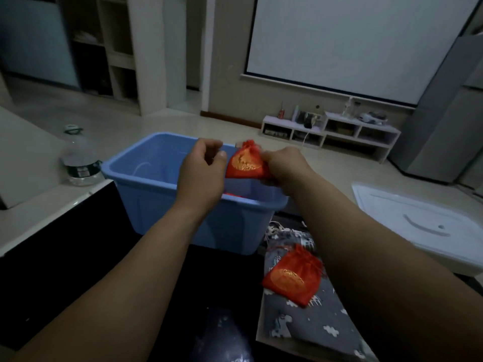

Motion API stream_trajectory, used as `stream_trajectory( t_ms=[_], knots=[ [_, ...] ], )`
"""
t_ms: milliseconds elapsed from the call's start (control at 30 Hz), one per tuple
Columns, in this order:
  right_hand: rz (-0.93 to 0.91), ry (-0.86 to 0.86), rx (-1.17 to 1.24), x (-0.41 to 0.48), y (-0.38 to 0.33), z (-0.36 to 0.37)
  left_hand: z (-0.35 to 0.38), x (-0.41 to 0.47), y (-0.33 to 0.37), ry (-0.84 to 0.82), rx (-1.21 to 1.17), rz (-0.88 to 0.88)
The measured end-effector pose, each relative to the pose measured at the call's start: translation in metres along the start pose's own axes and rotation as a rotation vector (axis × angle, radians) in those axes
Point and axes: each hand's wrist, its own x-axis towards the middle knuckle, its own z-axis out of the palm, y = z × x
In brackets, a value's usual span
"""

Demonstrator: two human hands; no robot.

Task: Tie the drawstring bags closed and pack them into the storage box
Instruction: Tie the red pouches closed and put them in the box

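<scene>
A small red drawstring bag (245, 162) with a gold emblem hangs above the open blue storage box (146, 165). My right hand (285, 165) grips its right edge. My left hand (202, 169) is just left of the bag, fingers curled with thumb against forefinger; whether it pinches a string is unclear. Something red shows inside the box below my hands. A second red bag (292, 276) with its neck gathered lies on a grey patterned cloth (308, 327) in front of the box.
A clear water bottle (78, 158) stands left of the box on a pale surface. The white box lid (428, 226) lies at the right. A low white shelf unit (332, 131) stands against the far wall.
</scene>
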Motion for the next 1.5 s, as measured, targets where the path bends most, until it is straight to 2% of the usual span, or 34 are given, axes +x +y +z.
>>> stream_trajectory(
  t_ms=[67,133,233,333,433,500,567,667,767,900,1000,1100,1233,1333,1433,1500],
  knots=[
    [-0.085,0.124,-0.300,0.011,0.010,-0.001,0.000,0.001,-0.005,0.005,0.067,0.039],
    [-0.162,0.254,-0.460,0.009,0.023,-0.014,0.002,-0.003,-0.004,-0.005,0.101,0.066],
    [-0.219,0.328,-0.444,-0.015,0.040,-0.042,0.008,-0.017,0.003,-0.032,0.127,0.108],
    [-0.205,0.310,-0.418,-0.055,0.067,-0.076,0.027,-0.049,0.017,-0.190,0.068,0.121],
    [-0.095,0.199,-0.451,-0.093,0.112,-0.099,0.054,-0.089,0.024,-0.428,0.097,0.154],
    [0.055,0.102,-0.421,-0.110,0.146,-0.108,0.077,-0.113,0.012,-0.584,0.221,0.152],
    [0.223,0.038,-0.294,-0.119,0.177,-0.109,0.096,-0.129,-0.009,-0.701,0.409,0.114],
    [0.345,0.016,-0.131,-0.124,0.208,-0.098,0.110,-0.138,-0.036,-0.795,0.695,0.018],
    [0.388,0.026,-0.028,-0.117,0.215,-0.089,0.118,-0.138,-0.050,-0.832,0.812,-0.177],
    [0.502,0.049,0.185,-0.114,0.214,-0.091,0.127,-0.137,-0.058,-0.740,0.636,-0.308],
    [0.581,0.079,0.363,-0.111,0.217,-0.097,0.128,-0.140,-0.050,-0.682,0.231,-0.535],
    [0.602,0.008,0.525,-0.116,0.211,-0.098,0.126,-0.144,-0.036,-0.623,-0.112,-0.771],
    [0.550,0.095,0.627,-0.122,0.207,-0.092,0.120,-0.152,-0.028,-0.709,-0.198,-0.866],
    [0.525,0.118,0.615,-0.127,0.202,-0.091,0.116,-0.155,-0.024,-0.753,-0.275,-0.951],
    [0.500,0.092,0.594,-0.130,0.204,-0.089,0.120,-0.154,-0.025,-0.654,-0.422,-1.025],
    [0.492,0.093,0.604,-0.132,0.204,-0.087,0.123,-0.155,-0.027,-0.577,-0.419,-1.004]
  ],
)
